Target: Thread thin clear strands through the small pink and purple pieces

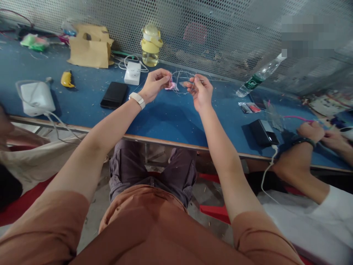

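A thin wire frame (180, 92), roughly round with wires crossing it, is held up above the blue table between my two hands. My left hand (157, 84), with a pale band on its wrist, pinches its left side. On the right side, my right hand (202, 90) has its fingers closed on the wire, and a long straight end sticks out to the right past it. A small pink item (172, 85) shows behind the frame, near my left fingertips; whether it touches the wire I cannot tell.
Around the blue table (168, 123) are a black box (114, 95), white charger (132, 73), yellow-lidded bottle (151, 46), yellow tool (67, 79), brown paper (89, 51), white power bank (38, 98), water bottle (257, 78) and dark power bank (263, 132). A person's hands (311, 131) work at right.
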